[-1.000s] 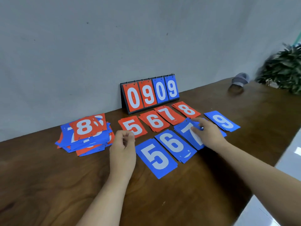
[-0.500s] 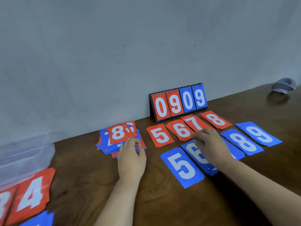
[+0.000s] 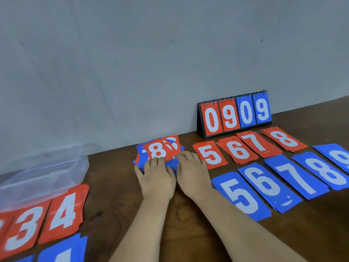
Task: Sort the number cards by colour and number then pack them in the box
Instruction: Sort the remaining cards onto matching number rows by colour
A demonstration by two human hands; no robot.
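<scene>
Reading 0909 on scoreboard (image 3: 234,115); red 8 (image 3: 156,150) tops pile (image 3: 140,157).

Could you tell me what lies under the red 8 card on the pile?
Blue and red cards lie beneath the red 8 card; their numbers are mostly hidden.

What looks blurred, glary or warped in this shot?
Head view: red 3 and red 4 at lower left look smeared; the box carries a pale glare streak; the scoreboard digits read sharp; the wide lens seems to stretch blue 8 near the right edge.
</scene>
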